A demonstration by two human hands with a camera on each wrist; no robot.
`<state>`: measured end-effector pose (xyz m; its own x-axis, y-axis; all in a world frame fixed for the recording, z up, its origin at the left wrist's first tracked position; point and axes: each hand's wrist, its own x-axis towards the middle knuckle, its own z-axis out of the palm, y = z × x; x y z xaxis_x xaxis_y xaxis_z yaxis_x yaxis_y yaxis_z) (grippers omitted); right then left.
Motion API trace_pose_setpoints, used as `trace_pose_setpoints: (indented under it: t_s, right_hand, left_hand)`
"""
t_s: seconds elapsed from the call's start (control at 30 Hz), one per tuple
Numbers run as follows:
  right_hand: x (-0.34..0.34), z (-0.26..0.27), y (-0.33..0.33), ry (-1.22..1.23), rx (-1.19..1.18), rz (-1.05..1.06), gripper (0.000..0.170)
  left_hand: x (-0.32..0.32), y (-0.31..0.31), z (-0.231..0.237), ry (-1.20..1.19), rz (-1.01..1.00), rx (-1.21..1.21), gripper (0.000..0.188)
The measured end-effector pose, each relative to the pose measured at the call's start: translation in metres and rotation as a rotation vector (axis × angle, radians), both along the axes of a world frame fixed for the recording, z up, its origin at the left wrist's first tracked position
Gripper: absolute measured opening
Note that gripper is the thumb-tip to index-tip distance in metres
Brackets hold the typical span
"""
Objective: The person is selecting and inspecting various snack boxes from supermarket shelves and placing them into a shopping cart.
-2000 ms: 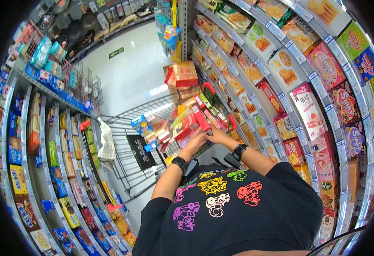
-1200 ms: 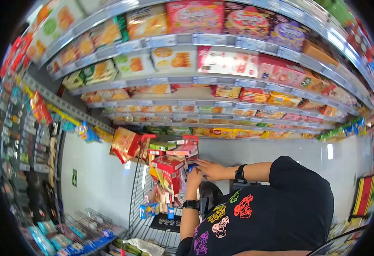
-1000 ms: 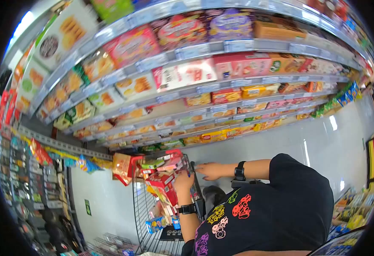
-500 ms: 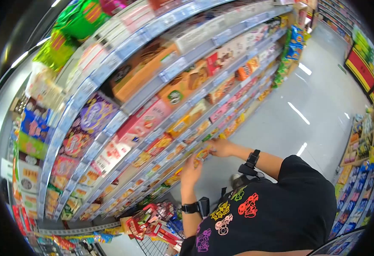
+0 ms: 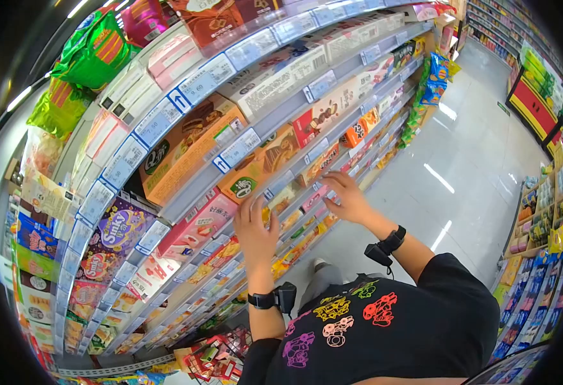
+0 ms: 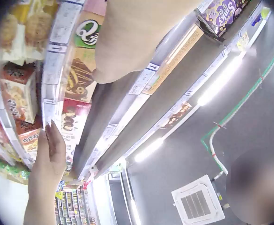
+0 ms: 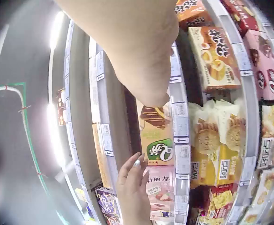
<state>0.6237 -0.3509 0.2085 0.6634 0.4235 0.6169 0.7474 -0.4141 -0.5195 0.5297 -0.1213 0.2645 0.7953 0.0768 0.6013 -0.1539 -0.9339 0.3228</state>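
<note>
In the head view my left hand (image 5: 255, 234) is raised before the shelf, fingers extended by the lower corner of an orange-brown Q box (image 5: 262, 163) and a pink box (image 5: 198, 224). My right hand (image 5: 349, 200) is held apart from it, fingers spread and slightly bent before the lower shelves. Neither hand visibly holds anything. In the right wrist view, my left fingertips overlap the edge of the Q box (image 7: 156, 145); whether they touch it is unclear. The left wrist view shows my right hand (image 6: 48, 161) in front of a shelf edge.
Tall shelves of boxed snacks run across the left and upper middle, with purple Sinky boxes (image 5: 124, 224) and a larger orange box (image 5: 191, 151). A loaded cart (image 5: 220, 356) is at the bottom. Aisle floor (image 5: 448, 173) extends right, past another product shelf (image 5: 541, 301).
My hands have moved apart and up along the shelf, the left toward the Q box. The view has shifted closer to the upper shelves, and less of the cart shows.
</note>
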Motion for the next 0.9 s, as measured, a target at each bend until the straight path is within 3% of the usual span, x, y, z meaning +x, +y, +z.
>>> trace_pose_setpoints:
  t_s: [0.13, 0.23, 0.27, 0.37, 0.4, 0.53, 0.7, 0.8, 0.9]
  right_hand:
    - [0.039, 0.051, 0.035, -0.160, -0.015, 0.009, 0.050]
    - [0.060, 0.073, 0.072, -0.311, -0.111, 0.036, 0.052]
    - [0.061, 0.083, 0.082, -0.349, -0.187, 0.069, 0.046]
    - [0.075, 0.082, 0.112, -0.331, -0.299, 0.143, 0.042]
    - [0.085, 0.071, 0.119, -0.335, -0.352, 0.161, 0.047]
    - [0.099, 0.087, 0.128, -0.213, -0.347, 0.167, 0.052]
    - [0.129, 0.074, 0.116, -0.277, -0.267, 0.178, 0.052]
    - [0.136, 0.072, 0.115, -0.137, -0.406, 0.216, 0.054]
    - [0.138, 0.073, 0.110, -0.363, -0.324, 0.186, 0.049]
  left_hand:
    - [0.030, 0.023, 0.030, 0.016, 0.052, 0.107, 0.055]
    - [0.045, 0.035, 0.027, 0.120, 0.058, 0.094, 0.064]
    - [0.047, 0.038, 0.027, 0.099, 0.074, 0.129, 0.061]
    - [0.052, 0.050, 0.032, 0.316, 0.088, 0.098, 0.070]
    - [0.054, 0.050, 0.043, 0.433, 0.160, 0.056, 0.063]
    - [0.077, 0.067, 0.028, 0.378, 0.229, 0.026, 0.053]
    - [0.096, 0.090, 0.008, 0.589, 0.137, -0.121, 0.060]
    - [0.101, 0.083, 0.018, 0.750, 0.167, -0.157, 0.061]
    - [0.106, 0.082, 0.012, 0.718, 0.202, -0.061, 0.062]
